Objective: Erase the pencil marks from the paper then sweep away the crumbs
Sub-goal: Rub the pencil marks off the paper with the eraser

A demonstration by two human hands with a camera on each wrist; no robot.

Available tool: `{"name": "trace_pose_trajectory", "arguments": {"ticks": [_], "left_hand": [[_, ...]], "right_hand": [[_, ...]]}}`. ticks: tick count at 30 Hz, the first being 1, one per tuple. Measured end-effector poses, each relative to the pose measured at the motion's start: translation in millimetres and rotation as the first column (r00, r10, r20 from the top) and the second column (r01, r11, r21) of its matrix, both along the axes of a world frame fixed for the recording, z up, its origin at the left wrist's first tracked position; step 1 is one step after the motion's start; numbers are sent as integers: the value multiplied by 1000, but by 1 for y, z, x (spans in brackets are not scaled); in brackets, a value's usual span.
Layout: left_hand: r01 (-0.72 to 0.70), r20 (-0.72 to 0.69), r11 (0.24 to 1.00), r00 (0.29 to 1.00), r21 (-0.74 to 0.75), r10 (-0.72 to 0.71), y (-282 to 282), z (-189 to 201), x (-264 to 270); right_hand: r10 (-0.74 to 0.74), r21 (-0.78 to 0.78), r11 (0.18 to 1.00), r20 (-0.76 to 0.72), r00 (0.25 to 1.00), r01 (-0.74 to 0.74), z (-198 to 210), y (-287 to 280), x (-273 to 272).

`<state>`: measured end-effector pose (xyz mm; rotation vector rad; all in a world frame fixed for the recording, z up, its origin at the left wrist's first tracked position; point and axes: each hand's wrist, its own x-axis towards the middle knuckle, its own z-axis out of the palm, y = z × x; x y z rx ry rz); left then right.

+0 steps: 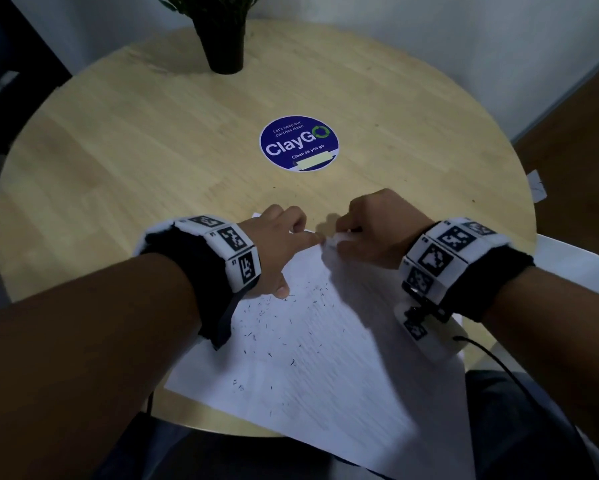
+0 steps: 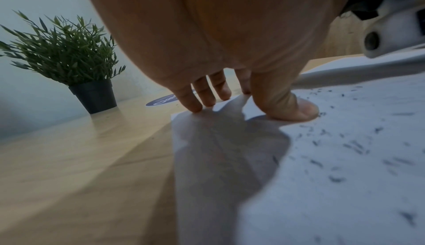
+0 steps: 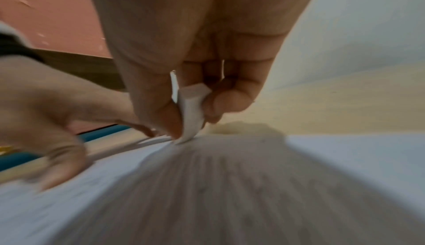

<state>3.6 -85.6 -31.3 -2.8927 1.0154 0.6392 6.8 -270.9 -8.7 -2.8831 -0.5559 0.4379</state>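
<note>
A white sheet of paper [image 1: 318, 362] lies on the near part of the round wooden table [image 1: 152, 161]. Dark eraser crumbs [image 1: 280, 317] are scattered over its left half. My left hand [image 1: 284, 244] presses the paper's far left corner flat with its fingertips [image 2: 195, 106] and thumb [image 2: 296, 109]. My right hand [image 1: 370, 230] pinches a white eraser [image 3: 192, 111] between thumb and fingers. The eraser's tip bends against the paper [image 3: 230, 185] near its far edge, right beside the left index finger. The right wrist view is blurred.
A potted green plant [image 1: 221, 32] stands at the table's far edge. A round blue ClayGo sticker [image 1: 298, 143] lies at the table's middle. A white chair [image 1: 575, 265] sits at the right, and my lap is below the near table edge.
</note>
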Motion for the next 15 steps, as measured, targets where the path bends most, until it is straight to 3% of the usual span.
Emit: {"name": "trace_pose_trajectory", "arguments": {"ticks": [4, 7, 12, 15], "left_hand": [[-9, -2, 1000, 1000, -17, 9, 1, -1, 1], [-13, -7, 1000, 1000, -18, 12, 2, -1, -1], [-27, -34, 999, 999, -40, 25, 2, -1, 3], [-25, -48, 1000, 999, -16, 25, 2, 0, 3]], "right_hand": [[158, 10, 987, -95, 983, -157, 1, 9, -12], [62, 21, 998, -70, 996, -61, 2, -4, -3], [88, 106, 991, -96, 991, -78, -2, -6, -15], [-57, 196, 978, -67, 996, 69, -5, -15, -13]]}}
